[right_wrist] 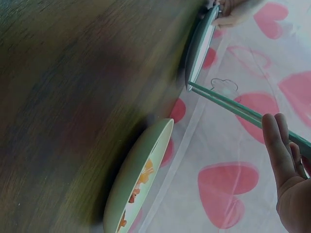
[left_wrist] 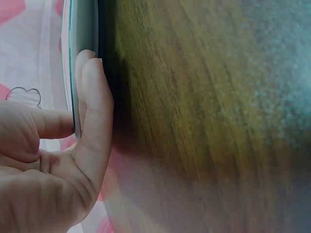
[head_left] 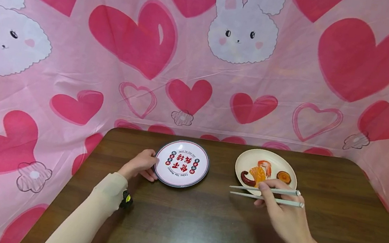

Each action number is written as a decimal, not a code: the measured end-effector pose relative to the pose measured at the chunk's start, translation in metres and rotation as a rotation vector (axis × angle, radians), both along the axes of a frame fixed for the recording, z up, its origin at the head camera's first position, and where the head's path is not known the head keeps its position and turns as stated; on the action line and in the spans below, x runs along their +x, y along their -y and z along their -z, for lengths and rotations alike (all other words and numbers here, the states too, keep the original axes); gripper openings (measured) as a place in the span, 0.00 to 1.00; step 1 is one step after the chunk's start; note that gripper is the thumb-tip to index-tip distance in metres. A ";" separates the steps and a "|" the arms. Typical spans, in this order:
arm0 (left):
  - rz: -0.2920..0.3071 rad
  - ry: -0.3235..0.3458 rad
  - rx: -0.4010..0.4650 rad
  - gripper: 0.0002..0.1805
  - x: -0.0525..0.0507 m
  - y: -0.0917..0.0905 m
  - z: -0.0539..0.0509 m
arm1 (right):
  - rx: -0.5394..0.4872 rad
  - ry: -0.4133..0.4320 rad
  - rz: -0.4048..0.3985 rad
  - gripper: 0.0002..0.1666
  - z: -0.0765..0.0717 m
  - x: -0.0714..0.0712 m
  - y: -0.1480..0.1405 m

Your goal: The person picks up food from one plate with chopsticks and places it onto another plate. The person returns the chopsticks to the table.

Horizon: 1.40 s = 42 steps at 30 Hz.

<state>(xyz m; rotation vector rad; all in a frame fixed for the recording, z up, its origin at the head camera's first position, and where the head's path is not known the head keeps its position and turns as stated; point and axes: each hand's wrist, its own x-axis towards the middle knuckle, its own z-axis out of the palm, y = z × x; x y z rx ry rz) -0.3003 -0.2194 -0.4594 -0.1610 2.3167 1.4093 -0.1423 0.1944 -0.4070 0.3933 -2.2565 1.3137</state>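
My left hand (head_left: 141, 165) holds the left edge of a round white plate (head_left: 161, 161) with a dark rim and red lettering. In the left wrist view, the thumb lies over the plate's rim and the fingers (left_wrist: 97, 111) reach under it. My right hand (head_left: 287, 219) grips a pair of pale chopsticks (head_left: 280, 191), tips apart and pointing left, nothing between them. They cross above the near edge of a cream plate (head_left: 243, 159). On that plate lie a shrimp piece (head_left: 266, 166), an orange salmon-like slice (head_left: 257, 175), a dark red curled tentacle (head_left: 247, 179) and a round brown-orange slice (head_left: 283, 177).
Both plates are near the far edge of a dark wooden table (head_left: 178, 225), with a strip of tabletop between them. Behind and beside the table hangs a pink cloth (head_left: 220, 79) printed with hearts and rabbits.
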 end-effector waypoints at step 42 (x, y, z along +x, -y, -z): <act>0.007 0.007 -0.001 0.09 0.000 0.002 -0.001 | -0.103 0.015 0.067 0.08 0.007 -0.018 -0.024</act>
